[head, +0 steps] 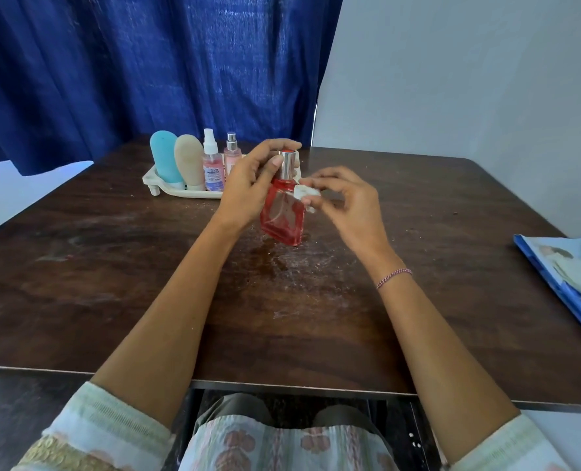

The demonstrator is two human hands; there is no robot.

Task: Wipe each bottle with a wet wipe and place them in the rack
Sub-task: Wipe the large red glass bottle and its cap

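My left hand [248, 185] grips a red glass bottle [282, 215] with a silver cap, held tilted above the dark wooden table [112, 283]. My right hand [347, 202] pinches a small white wet wipe [306, 195] against the bottle's shoulder. Behind them a white rack [156, 183] holds a blue tube [165, 158], a beige tube [190, 161], a pink spray bottle [212, 164] and a smaller pink spray bottle [231, 154]. The rack's right end is hidden behind my left hand.
A blue wet-wipe pack [568, 277] lies at the table's right edge. A blue curtain [146, 62] hangs behind the table and a grey wall [469, 79] stands at the right. Smears and crumbs mark the tabletop below the bottle.
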